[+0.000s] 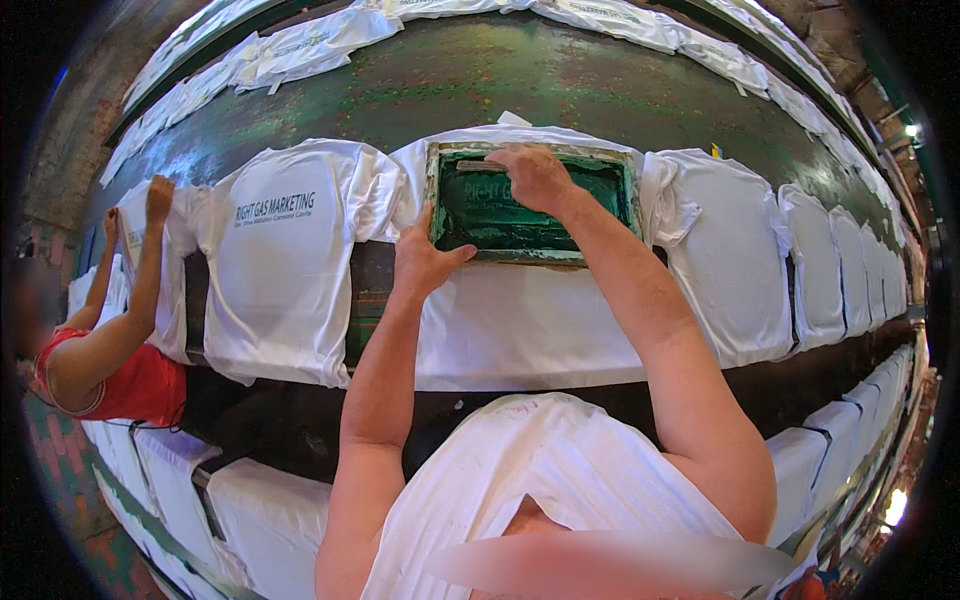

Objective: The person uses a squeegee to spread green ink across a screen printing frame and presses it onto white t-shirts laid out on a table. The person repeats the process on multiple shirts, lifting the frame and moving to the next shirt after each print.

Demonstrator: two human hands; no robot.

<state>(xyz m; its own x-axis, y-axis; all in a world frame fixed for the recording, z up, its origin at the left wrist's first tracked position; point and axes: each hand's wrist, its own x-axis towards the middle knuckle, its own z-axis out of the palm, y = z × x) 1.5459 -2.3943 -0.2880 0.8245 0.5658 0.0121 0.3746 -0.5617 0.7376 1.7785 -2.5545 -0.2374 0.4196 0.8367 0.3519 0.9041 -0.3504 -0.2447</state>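
A long dark green worktop (560, 75) curves across the view, lined along its near edge with white T-shirts laid flat side by side; the one to the left (285, 265) already carries dark printed lettering, while the one to the right (730, 250) is blank. Between them lies a third white shirt (520, 330), and on its chest sits a rectangular printing screen (535, 205) in a worn frame, its mesh wet with green ink. The frame's long axis runs left to right, parallel to the worktop's edge, with its short sides facing the neighbouring shirts. The right hand (535, 175) rests on a bar-like tool near the far rail, fingers curled together over it, though how tightly they clamp it cannot be told. The left hand (425, 262) presses the frame's near left corner, fingers spread apart and flat, thumb along the near rail. To do this pass well, I judge the left hand should keep the frame pinned so it cannot creep on the cloth, while the right draws with even pressure across the whole mesh. At the far left, another person in a red top (125, 385) reaches both hands up onto a shirt.
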